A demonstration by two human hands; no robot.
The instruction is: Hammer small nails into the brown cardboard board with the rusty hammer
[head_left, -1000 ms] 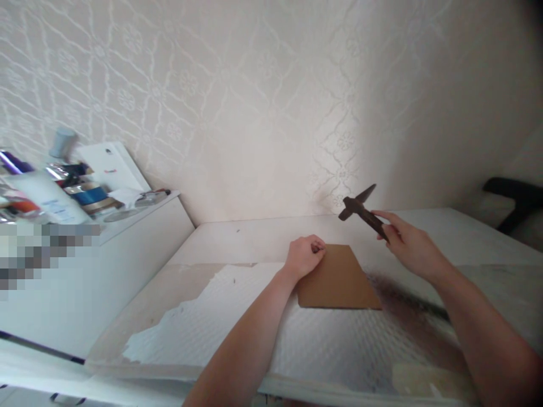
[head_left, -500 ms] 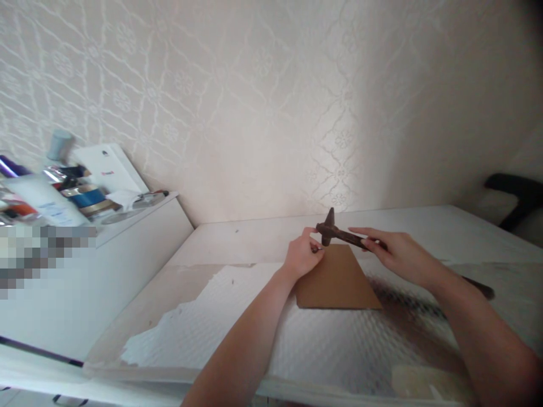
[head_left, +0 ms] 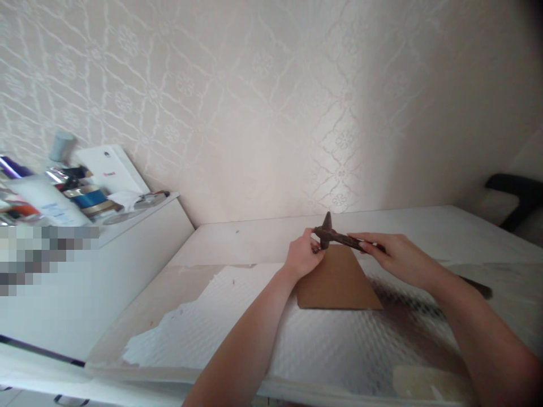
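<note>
My right hand (head_left: 392,251) is closed round the handle of a dark brown, rusty-looking hammer (head_left: 326,232), its head to the left and its handle slanting down to the right. That head sits right by the fingertips of my left hand (head_left: 304,253); whether they touch I cannot tell. My left fingers are pinched together at the far left corner of a piece of brown cardboard (head_left: 337,282). A small dark thing shows between them, too small to name. The cardboard lies flat on the white surface under both hands.
A dark, long-handled tool (head_left: 477,286) with a perforated, grater-like part lies partly under my right forearm. At left, a white cabinet (head_left: 139,254) carries a white box (head_left: 111,169), a blue tape roll (head_left: 87,198), tubes and other items. A patterned wall (head_left: 254,113) stands behind.
The hammer's head has dropped slightly and shifted a little left, closer to my left fingers. My left hand and the cardboard have hardly moved.
</note>
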